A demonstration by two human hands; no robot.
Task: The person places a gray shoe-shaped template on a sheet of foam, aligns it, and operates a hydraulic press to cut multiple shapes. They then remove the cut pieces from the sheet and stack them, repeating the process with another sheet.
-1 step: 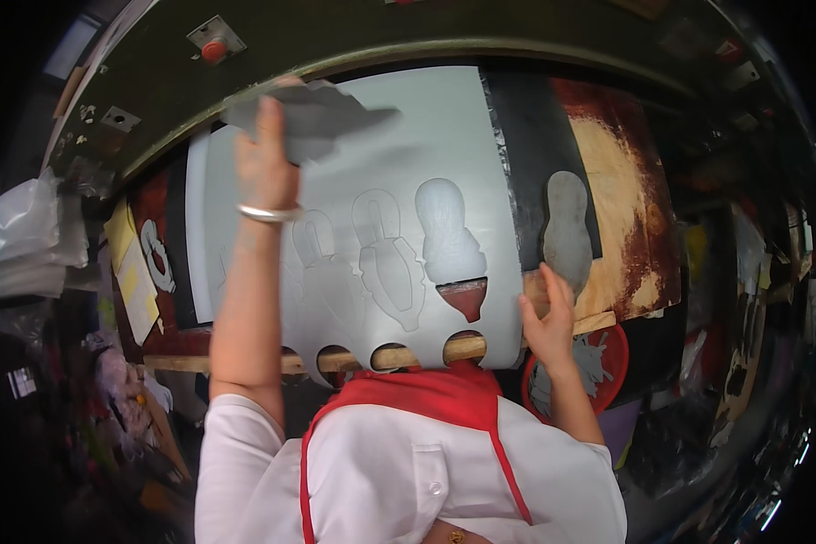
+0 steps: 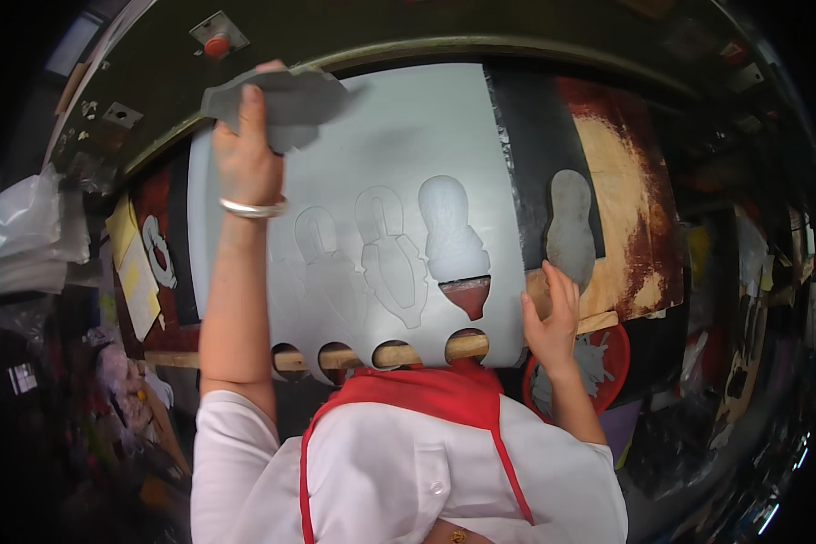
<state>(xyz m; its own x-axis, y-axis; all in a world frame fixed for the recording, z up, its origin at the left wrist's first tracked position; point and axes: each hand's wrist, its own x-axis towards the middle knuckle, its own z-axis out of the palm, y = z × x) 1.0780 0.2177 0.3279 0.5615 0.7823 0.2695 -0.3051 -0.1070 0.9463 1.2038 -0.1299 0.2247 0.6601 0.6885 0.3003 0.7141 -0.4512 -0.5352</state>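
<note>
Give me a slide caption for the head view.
Left hand lifts a grey cut piece while right hand steadies the grey sheet.

Grey sheet [image 2: 408,154]: matt, smooth, looks like thin foam or rubber. Cut piece [image 2: 286,104] in left hand [image 2: 245,159]: same matt grey stock. Backing board [image 2: 621,208]: rough, stained wood, patchy red-brown. Wooden strip [image 2: 467,344]: bare. Bangle [image 2: 254,208]: glossy metal.

Grey sheet [image 2: 408,136] on stained board [image 2: 626,190]
</note>
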